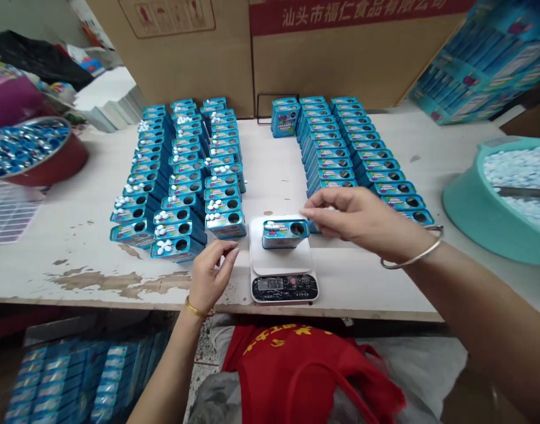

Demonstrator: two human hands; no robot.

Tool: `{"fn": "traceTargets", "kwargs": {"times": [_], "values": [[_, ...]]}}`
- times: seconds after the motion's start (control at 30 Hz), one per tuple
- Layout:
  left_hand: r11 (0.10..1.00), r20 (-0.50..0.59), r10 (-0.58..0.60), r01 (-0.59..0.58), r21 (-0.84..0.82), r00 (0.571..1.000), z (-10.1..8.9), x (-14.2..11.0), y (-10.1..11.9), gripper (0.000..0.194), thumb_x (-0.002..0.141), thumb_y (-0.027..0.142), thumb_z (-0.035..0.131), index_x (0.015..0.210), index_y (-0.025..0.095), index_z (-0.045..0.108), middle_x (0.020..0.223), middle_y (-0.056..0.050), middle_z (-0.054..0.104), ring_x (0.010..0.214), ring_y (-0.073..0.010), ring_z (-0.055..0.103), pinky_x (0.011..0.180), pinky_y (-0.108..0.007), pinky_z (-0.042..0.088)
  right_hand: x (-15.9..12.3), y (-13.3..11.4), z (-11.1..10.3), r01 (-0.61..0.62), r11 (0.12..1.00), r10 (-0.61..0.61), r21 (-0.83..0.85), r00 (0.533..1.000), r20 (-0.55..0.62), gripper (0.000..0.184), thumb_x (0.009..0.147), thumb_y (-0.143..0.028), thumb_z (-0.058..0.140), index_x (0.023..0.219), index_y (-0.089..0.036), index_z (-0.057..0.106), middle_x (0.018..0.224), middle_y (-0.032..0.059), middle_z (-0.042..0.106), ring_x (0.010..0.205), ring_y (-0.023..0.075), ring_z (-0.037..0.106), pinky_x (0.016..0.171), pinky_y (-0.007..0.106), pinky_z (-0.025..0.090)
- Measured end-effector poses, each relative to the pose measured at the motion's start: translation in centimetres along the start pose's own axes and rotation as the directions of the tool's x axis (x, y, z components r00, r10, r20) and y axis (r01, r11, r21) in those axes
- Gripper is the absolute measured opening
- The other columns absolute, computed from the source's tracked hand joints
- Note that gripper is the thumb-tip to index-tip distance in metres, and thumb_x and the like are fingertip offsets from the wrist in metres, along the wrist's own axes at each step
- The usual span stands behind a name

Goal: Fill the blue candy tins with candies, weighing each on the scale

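"What's sitting on the scale?"

"A rectangular teal tin with a round hole in its glossy printed lid. It rests on a white paper pad atop a digital kitchen scale. White mints are heaped beside the hole."

"And the hands?"

"The right hand hovers just beside the tin, its fingers pinched together. I can't tell from here whether a mint is between them. The left hand is just left of the scale, its fingers loosely curled and gripping nothing."

"Is that jewellery?"

"Yes, a gold bracelet on the left wrist and a thin silver bangle on the right."

"What about the table?"

"It's a white-painted table, flaking to bare brown patches. Long rows of matching tins stand on it, many with mints on top. To the right there's a round teal plastic basin heaped with white mints. To the left, a metal-rimmed red bowl holds shiny blue pieces. Cardboard cartons stand behind everything."
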State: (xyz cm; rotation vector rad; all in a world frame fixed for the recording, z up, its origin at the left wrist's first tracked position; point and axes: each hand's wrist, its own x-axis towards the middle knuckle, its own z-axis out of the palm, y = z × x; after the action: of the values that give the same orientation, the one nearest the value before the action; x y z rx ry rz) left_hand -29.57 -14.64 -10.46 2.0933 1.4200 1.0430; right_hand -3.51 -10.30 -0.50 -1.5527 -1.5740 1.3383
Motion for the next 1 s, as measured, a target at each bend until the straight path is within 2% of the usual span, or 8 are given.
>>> {"fn": "traceTargets", "kwargs": {"times": [0.07,0.17,0.3,0.43,0.53,0.7,0.87,1.0], "values": [[0.999,-0.004,-0.032,0.032,-0.008,0.999,0.1,-0.5,-0.4,0.010,0.088,0.022,0.054,0.091,0.016,0.061,0.080,-0.003,0.061,0.068,-0.0095,0.050,0.061,-0.022,0.040,-0.9,1.3,-0.6,-0.120,0.922,0.127,0.368,0.992,0.008,0.015,0.078,-0.030,0.065,0.074,-0.016,0.061,0.058,-0.0032,0.046,0.045,0.0040,0.032,0.037,0.017,0.019],[0.997,-0.001,-0.077,0.077,-0.015,0.997,0.3,-1.1,-0.7,0.011,0.088,0.023,0.054,0.092,0.017,0.062,0.078,-0.002,0.060,0.065,-0.0094,0.049,0.061,-0.023,0.040,-2.5,4.7,-0.9,-0.236,0.621,0.303,0.747,0.952,0.048,0.012,0.074,-0.025,0.068,0.079,-0.016,0.063,0.066,-0.0019,0.047,0.045,0.0024,0.032,0.029,0.011,0.014],[0.996,0.006,-0.084,0.084,-0.023,0.996,0.6,-1.4,-0.2,0.012,0.088,0.026,0.054,0.091,0.017,0.062,0.077,-0.002,0.059,0.065,-0.0096,0.049,0.061,-0.023,0.040,-4.7,9.7,0.6,-0.208,0.303,0.506,0.930,0.862,0.028,0.007,0.071,-0.011,0.063,0.077,-0.014,0.063,0.070,0.0004,0.048,0.052,0.0043,0.044,0.031,0.006,0.034],[0.998,0.003,-0.061,0.061,-0.021,0.998,0.8,-1.1,0.9,0.012,0.088,0.026,0.054,0.091,0.018,0.062,0.077,-0.002,0.060,0.065,-0.0096,0.049,0.061,-0.023,0.041,-6.2,11.5,2.4,-0.160,0.191,0.536,0.968,0.844,0.034,0.016,0.069,-0.005,0.062,0.083,-0.012,0.065,0.079,0.0048,0.054,0.063,0.0059,0.053,0.042,0.007,0.045],[0.999,0.006,-0.047,0.047,-0.016,0.999,1.1,-0.9,1.6,0.012,0.088,0.025,0.054,0.092,0.017,0.062,0.078,-0.002,0.061,0.065,-0.0092,0.050,0.061,-0.023,0.041,-6.7,10.7,2.8,-0.168,0.278,0.493,0.946,0.870,0.010,0.021,0.067,-0.008,0.070,0.087,-0.011,0.066,0.077,0.0029,0.055,0.060,0.0043,0.051,0.040,0.007,0.041],[1.000,-0.028,-0.016,0.015,-0.027,0.999,1.7,-0.4,2.6,0.019,0.088,0.025,0.054,0.105,0.019,0.060,0.078,-0.001,0.060,0.066,-0.0097,0.052,0.061,-0.023,0.043,-5.9,7.0,2.4,-0.171,0.519,0.350,0.837,0.937,-0.026,0.029,0.067,-0.029,0.077,0.089,-0.014,0.066,0.068,-0.0018,0.052,0.049,0.0024,0.040,0.032,0.010,0.023],[0.999,-0.014,0.040,-0.040,0.000,0.999,1.7,0.2,3.4,0.017,0.088,0.024,0.054,0.102,0.018,0.061,0.079,-0.002,0.061,0.066,-0.0100,0.053,0.061,-0.022,0.042,-2.8,2.9,2.0,-0.111,0.811,0.148,0.574,0.989,-0.017,0.029,0.073,-0.038,0.069,0.086,-0.012,0.065,0.057,-0.0032,0.053,0.040,0.0026,0.036,0.035,0.016,0.021],[0.999,-0.002,0.037,-0.036,0.015,0.999,1.3,-0.1,3.1,0.014,0.088,0.024,0.053,0.098,0.018,0.061,0.078,-0.002,0.061,0.065,-0.0103,0.052,0.060,-0.023,0.041,-0.6,1.7,1.7,-0.111,0.948,0.107,0.299,0.994,0.030,0.021,0.080,-0.028,0.063,0.090,-0.010,0.067,0.048,-0.0035,0.052,0.040,0.0051,0.041,0.038,0.017,0.028]]}}
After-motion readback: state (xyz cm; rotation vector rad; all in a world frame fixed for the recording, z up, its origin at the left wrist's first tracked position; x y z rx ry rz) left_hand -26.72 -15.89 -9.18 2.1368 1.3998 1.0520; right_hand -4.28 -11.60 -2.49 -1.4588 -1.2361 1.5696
